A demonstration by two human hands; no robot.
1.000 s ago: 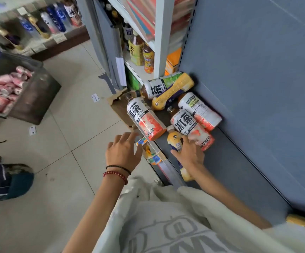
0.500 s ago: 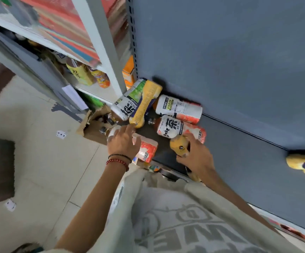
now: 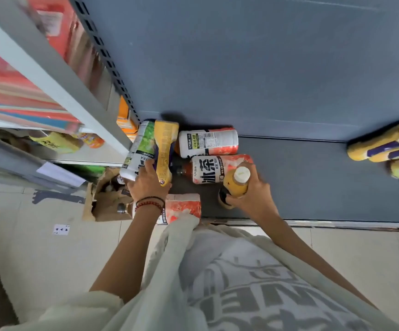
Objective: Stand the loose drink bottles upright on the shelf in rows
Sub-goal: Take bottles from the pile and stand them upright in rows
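Juice bottle (image 3: 236, 185) stands cap-up on the shelf (image 3: 313, 187), near its front edge, right hand (image 3: 253, 199) fingers wrapped round its body; left hand (image 3: 147, 185) fingers curl over the yellow bottle (image 3: 165, 149), lying against a green-label bottle (image 3: 138, 149) at the shelf's left end; two ice tea bottles (image 3: 217, 168) lie flat behind the hands.

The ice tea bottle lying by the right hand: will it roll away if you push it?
Probably yes: the ice tea bottle is round and lies on its side on the flat shelf, so a push should roll it. It looks full of brown tea, so likely heavy. The bottle behind it may stop it.
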